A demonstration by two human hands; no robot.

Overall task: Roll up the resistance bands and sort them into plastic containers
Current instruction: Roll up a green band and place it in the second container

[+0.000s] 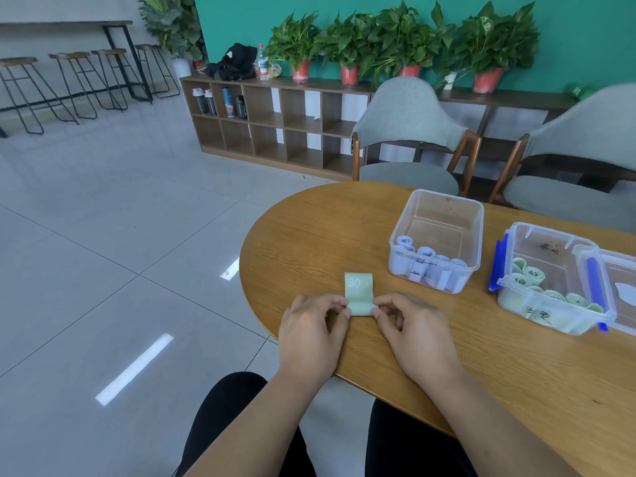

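Note:
A pale green resistance band (359, 290) marked "30 LB" lies on the wooden table (309, 235), its near end partly rolled. My left hand (311, 327) pinches the roll's left end and my right hand (411, 330) pinches its right end. A clear plastic container (444, 215) behind it holds several rolled pale blue bands (425, 261). To the right, a clear container with blue clips (516, 280) holds several rolled green bands (550, 292).
A container lid with a blue clip (616, 270) rests at the far right edge. Two grey chairs (409, 139) stand behind the table, with a low wooden shelf (275, 118) and potted plants beyond. The table's rounded edge drops to tiled floor on the left.

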